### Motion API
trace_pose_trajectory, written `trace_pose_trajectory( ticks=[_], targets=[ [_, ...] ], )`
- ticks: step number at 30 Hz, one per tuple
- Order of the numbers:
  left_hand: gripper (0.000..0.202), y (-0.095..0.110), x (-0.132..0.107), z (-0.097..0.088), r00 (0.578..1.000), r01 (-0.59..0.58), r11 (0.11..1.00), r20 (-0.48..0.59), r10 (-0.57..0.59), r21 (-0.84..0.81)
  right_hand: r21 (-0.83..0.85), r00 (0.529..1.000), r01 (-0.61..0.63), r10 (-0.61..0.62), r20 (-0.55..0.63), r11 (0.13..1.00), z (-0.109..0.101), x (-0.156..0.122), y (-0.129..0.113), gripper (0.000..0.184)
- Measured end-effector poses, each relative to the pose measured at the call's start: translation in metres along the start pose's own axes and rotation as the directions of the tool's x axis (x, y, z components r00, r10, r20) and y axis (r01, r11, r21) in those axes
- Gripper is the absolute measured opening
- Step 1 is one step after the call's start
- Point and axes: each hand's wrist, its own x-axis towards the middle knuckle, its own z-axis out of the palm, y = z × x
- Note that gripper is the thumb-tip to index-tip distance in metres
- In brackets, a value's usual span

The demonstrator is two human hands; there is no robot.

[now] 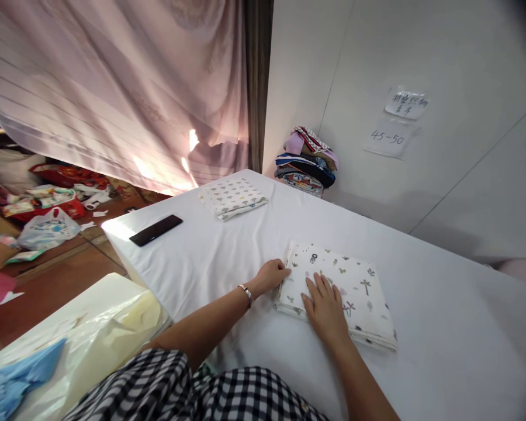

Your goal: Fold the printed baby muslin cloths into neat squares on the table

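On my remote feed, the folded printed cloth (363, 298) lies on the white-covered tabletop (193, 263). My right hand (326, 307) rests flat on it, fingers slightly apart; my left hand (272, 276) curls at its left edge, and I can't tell whether those fingers pinch it. I'd press evenly and keep the layered edges square. Farther off lie a second folded cloth (234, 197) and a dark flat slab (156, 230); a clothes stack (307, 165) stands by the wall (464, 64).
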Motion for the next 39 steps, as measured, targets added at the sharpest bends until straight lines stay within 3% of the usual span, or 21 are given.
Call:
trace_pose_trajectory(
  ticks=[5, 10, 16, 21, 27, 32, 36, 39],
  targets=[
    [0.030, -0.001, -0.010, 0.005, 0.998, -0.043, 0.996, -0.042, 0.047, 0.079, -0.003, 1.000, -0.003, 0.002, -0.021, 1.000, 0.003, -0.001, 0.001, 0.049],
    [0.030, -0.003, -0.013, 0.009, 0.997, -0.074, 0.980, -0.023, 0.080, 0.185, 0.000, 0.999, 0.007, -0.007, -0.051, 1.000, 0.008, -0.001, 0.003, 0.050],
    [0.047, 0.006, 0.005, 0.003, 0.998, -0.058, 0.971, -0.023, 0.065, 0.232, -0.008, 0.997, 0.015, -0.015, -0.078, 1.000, 0.013, -0.001, 0.004, 0.049],
    [0.038, 0.016, 0.020, 0.006, 0.999, -0.005, 0.955, -0.045, 0.019, 0.297, -0.015, 0.997, 0.014, -0.015, -0.082, 1.000, 0.012, -0.001, 0.003, 0.048],
    [0.046, 0.009, 0.020, 0.011, 0.995, -0.020, 0.964, -0.084, 0.044, 0.266, 0.000, 0.997, 0.020, -0.020, -0.071, 1.000, 0.009, -0.001, 0.002, 0.047],
    [0.058, 0.022, 0.047, 0.003, 0.997, -0.004, 0.977, -0.071, 0.019, 0.212, -0.004, 0.998, 0.011, -0.011, -0.054, 1.000, 0.007, -0.001, 0.001, 0.046],
    [0.054, 0.038, 0.073, 0.004, 0.997, 0.041, 0.975, -0.073, -0.026, 0.219, -0.003, 0.999, 0.007, -0.007, -0.036, 1.000, 0.006, -0.001, 0.000, 0.047],
    [0.049, 0.039, 0.079, 0.010, 0.996, 0.056, 0.972, -0.086, -0.038, 0.228, 0.003, 0.999, 0.010, -0.010, -0.034, 1.000, 0.005, -0.001, 0.001, 0.048]
  ],
)
